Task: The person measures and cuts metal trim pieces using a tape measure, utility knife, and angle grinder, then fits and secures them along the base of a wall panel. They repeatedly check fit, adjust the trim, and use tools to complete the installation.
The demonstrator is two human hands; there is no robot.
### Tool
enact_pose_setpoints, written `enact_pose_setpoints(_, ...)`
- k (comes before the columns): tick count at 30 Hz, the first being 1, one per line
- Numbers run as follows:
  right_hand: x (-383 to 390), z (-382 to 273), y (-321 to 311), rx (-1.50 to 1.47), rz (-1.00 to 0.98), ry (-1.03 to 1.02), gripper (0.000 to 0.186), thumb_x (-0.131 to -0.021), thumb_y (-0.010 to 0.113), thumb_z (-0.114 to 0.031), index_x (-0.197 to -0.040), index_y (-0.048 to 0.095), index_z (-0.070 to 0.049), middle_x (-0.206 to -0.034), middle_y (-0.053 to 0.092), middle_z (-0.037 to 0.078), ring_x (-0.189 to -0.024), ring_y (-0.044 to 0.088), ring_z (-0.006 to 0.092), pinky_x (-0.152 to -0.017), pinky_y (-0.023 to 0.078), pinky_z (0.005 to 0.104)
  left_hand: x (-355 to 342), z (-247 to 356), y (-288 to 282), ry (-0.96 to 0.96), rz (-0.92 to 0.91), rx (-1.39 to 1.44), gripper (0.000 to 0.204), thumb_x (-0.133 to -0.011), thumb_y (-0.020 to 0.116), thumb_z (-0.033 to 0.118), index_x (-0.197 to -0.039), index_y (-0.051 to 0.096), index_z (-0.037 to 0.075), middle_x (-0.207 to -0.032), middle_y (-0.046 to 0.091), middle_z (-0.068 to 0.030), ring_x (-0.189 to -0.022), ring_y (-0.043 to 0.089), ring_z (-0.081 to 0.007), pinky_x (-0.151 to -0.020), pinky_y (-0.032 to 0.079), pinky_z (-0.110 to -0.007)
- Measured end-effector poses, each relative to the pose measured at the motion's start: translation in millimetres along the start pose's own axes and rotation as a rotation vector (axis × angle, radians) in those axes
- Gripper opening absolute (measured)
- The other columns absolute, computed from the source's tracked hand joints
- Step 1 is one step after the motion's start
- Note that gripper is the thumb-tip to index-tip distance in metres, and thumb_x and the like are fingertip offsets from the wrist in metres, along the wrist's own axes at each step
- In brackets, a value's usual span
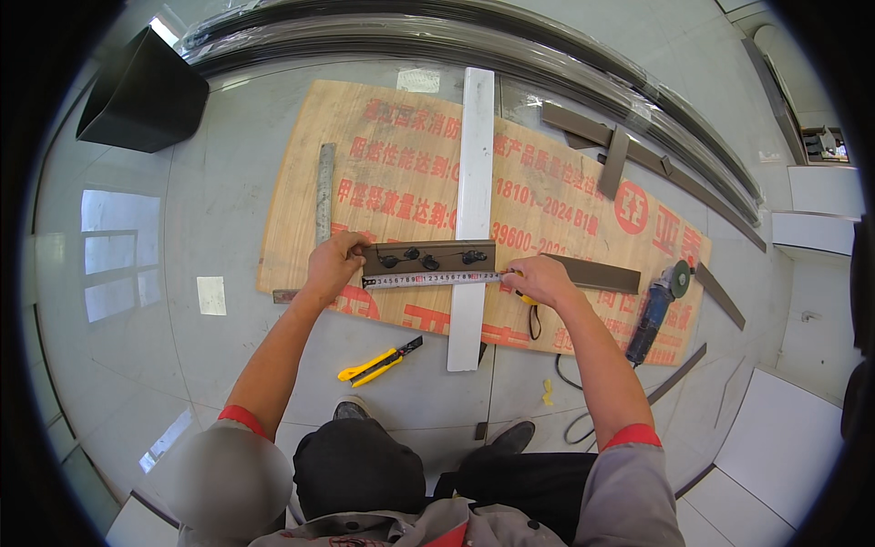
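A short brown trim piece [383, 246] lies across a long white strip [477, 164], with several small black clumps on its face. Along its near edge runs the pulled-out blade of a tape measure [433, 280]. My left hand [335, 266] is closed, its fingers pinching the left end of the brown piece beside the start of the blade. My right hand [544, 279] is closed around the tape measure's case at the right end, and the case is mostly hidden by my fingers. A dark loop of cord hangs below that hand.
Beneath everything is a printed wooden board [292, 210] on the tiled floor. A metal ruler [325, 191] lies left, a yellow utility knife [375, 364] nearer me, an angle grinder [654, 314] right. Brown profiles [684, 182], a black bin [146, 96] and wrapped lengths [410, 41] lie around.
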State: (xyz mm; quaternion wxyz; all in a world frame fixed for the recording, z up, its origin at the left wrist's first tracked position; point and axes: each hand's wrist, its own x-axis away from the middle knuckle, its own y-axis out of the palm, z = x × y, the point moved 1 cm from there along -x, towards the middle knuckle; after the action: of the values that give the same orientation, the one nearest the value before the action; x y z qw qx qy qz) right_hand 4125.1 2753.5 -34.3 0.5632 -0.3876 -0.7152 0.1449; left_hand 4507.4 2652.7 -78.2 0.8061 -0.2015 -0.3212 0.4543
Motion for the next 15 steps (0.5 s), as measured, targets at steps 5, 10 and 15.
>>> enact_pose_setpoints(5, -3.6, 3.0, 1.6, 0.045, -0.025, 0.000, 0.034, -0.094, 0.058, -0.045, -0.099, 0.078, -0.018, -0.087, 0.074, 0.005, -0.085, 0.070, 0.0264, -0.078, 0.053, 0.0393, -0.4, -3.4, 1.3, 0.002, 0.000, 0.001, 0.033, -0.081, 0.074, 0.005, -0.114, 0.072, 0.009, -0.098, 0.071, -0.0083, -0.090, 0.070, -0.0242, -0.080, 0.055, -0.036)
enact_pose_setpoints(10, -1.4, 3.0, -0.2, 0.003, -0.001, -0.010, 0.033, -0.094, 0.057, -0.044, -0.088, 0.076, -0.017, -0.082, 0.071, 0.009, -0.085, 0.069, 0.0294, -0.077, 0.052, 0.0429, -0.5, -0.7, 0.6, -0.005, -0.002, -0.009, 0.033, -0.081, 0.074, 0.005, -0.113, 0.073, 0.009, -0.098, 0.071, -0.0081, -0.090, 0.070, -0.0239, -0.080, 0.055, -0.036)
enact_pose_setpoints(15, -3.1, 4.3, 1.0, 0.046, -0.021, -0.013, 0.032, -0.094, 0.059, -0.043, -0.100, 0.077, -0.019, -0.086, 0.074, 0.006, -0.085, 0.070, 0.0268, -0.078, 0.053, 0.0396, 0.1, -2.2, 1.5, -0.002, 0.006, -0.002, 0.032, -0.081, 0.074, 0.004, -0.113, 0.072, 0.008, -0.097, 0.071, -0.0072, -0.089, 0.069, -0.0215, -0.080, 0.055, -0.035)
